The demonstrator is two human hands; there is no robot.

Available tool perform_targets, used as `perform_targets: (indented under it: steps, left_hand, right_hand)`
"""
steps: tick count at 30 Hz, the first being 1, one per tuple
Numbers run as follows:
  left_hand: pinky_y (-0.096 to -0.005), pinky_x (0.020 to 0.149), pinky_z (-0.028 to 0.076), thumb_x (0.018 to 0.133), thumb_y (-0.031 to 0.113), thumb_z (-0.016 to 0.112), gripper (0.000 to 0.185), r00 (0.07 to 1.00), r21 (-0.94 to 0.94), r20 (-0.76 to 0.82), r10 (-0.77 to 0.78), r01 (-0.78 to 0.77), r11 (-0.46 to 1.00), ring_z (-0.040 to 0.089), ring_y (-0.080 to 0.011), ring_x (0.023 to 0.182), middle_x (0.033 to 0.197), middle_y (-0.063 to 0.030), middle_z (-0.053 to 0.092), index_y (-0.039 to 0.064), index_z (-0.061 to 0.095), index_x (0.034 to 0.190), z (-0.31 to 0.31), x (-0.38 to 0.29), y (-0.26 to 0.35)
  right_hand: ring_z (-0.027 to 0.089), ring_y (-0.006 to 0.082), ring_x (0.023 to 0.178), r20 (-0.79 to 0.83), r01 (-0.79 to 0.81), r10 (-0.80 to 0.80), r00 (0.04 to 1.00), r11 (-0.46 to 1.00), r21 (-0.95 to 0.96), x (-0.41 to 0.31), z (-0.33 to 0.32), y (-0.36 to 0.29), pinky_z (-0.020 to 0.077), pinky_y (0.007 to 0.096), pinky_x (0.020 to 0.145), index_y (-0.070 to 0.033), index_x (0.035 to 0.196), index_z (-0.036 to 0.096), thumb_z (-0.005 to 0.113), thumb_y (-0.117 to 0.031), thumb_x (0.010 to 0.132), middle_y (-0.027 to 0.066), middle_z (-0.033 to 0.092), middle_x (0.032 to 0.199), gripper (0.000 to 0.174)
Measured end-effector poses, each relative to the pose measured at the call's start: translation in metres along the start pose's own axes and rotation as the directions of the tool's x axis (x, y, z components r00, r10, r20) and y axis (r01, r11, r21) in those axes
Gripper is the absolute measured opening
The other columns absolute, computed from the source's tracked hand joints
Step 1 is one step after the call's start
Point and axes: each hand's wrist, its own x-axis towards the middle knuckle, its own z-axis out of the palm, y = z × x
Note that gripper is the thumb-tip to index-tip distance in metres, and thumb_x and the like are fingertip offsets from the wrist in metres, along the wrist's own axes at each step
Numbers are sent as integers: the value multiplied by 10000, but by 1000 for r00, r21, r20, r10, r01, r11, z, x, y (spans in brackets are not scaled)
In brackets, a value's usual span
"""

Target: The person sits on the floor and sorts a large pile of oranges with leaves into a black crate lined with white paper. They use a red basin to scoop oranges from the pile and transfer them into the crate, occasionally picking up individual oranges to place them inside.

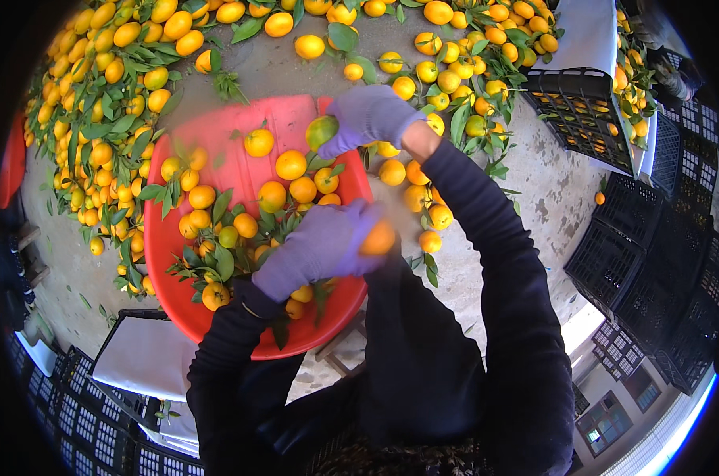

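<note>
A red plastic basin (175,285) in front of me holds several orange citrus fruits (272,196) with green leaves. My left hand (330,238), in a purple glove, is over the basin's near right part. It grips an orange citrus fruit (377,237), blurred. My right hand (368,116), gloved alike, is above the basin's far right edge. Its fingers hold a greenish citrus fruit (321,132). Whether either hand also holds a tool cannot be seen.
A large heap of leafy citrus fruits (97,154) covers the floor at the left, with more fruits (449,77) beyond and right. Black plastic crates (609,244) stand at the right. A paper-lined crate (145,357) stands near left. A person's arm shows far right.
</note>
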Motion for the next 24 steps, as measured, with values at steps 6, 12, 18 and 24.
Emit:
perform_targets:
  steps: [6, 12, 18, 24]
  left_hand:
    - [-461, 745, 508, 890, 269, 630, 296, 974, 105, 0, 227, -226, 969, 651, -329, 870, 965, -119, 649, 110, 638, 1139, 98, 107, 19]
    - [-436, 758, 523, 905, 283, 605, 273, 983, 201, 110, 147, -167, 965, 673, -279, 939, 1027, -81, 673, 117, 685, 1107, 128, 130, 15]
    - [-466, 821, 505, 916, 297, 587, 266, 988, 126, 147, -38, 20, 992, 683, -266, 985, 1056, -81, 701, 126, 691, 1091, 94, 115, 12]
    - [-475, 764, 545, 899, 245, 576, 225, 969, 191, 169, -179, 146, 971, 723, -284, 889, 941, -110, 740, 133, 723, 1027, 98, 145, 2]
  right_hand:
    - [703, 365, 1003, -404, -479, 686, 605, 719, 504, -177, 56, 138, 545, 442, 846, -60, 1287, 627, 774, -590, 767, 205, 731, 1065, 757]
    - [692, 385, 1027, -145, -862, 979, 141, 193, 469, -265, 233, 197, 540, 457, 877, -54, 1186, 672, 734, -648, 766, 199, 729, 1085, 730]
    - [673, 385, 1092, 160, -961, 955, 248, 221, 169, -248, 262, 201, 536, 455, 904, -54, 1215, 654, 694, -570, 805, 213, 688, 1196, 660]
    - [664, 381, 1040, -511, -435, 579, 635, 815, 382, -161, 117, 182, 527, 454, 908, -83, 1256, 644, 659, -351, 892, 191, 692, 1134, 452]
